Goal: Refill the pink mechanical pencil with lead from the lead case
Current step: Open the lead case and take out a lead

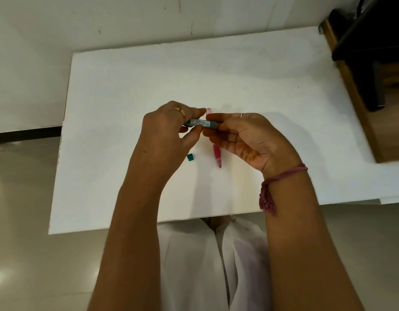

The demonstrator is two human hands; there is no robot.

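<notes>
You grip the lead case [199, 124] in both hands, left hand [165, 129] and right hand [250, 140], above mid-desk [126, 86]. Tip it gently; the pink mechanical pencil [217, 156] lies beneath.

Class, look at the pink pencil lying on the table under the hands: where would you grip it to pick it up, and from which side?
Grip the pink pencil at its darker, thicker section near the tip, pinching across it from above. That stretch lies flat and exposed on the table; the middle is hidden under the right hand.
</notes>
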